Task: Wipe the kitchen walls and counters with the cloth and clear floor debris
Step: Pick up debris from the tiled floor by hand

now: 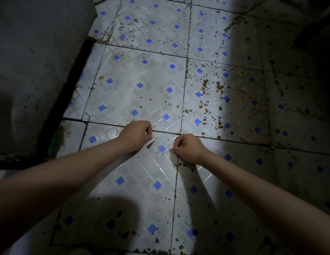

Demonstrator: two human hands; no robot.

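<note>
My left hand (135, 135) hovers low over the dirty white floor tiles (142, 85), fingers curled in, fingertips just left of a small pale crumb (156, 137). A brown sliver of debris (150, 144) lies right below that hand. My right hand (188, 147) is close to the floor on the other side of a blue tile square (162, 148), its fingers also curled toward the palm. Nothing shows inside either hand. No cloth is in view.
More pale crumbs lie further out (169, 103) and to the right (218, 127). Brown stains and chipped patches (206, 83) cover the right-hand tiles. A grey wall or cabinet side (31, 61) with a black strip at its base (68, 89) borders the left. The right side is in dark shadow.
</note>
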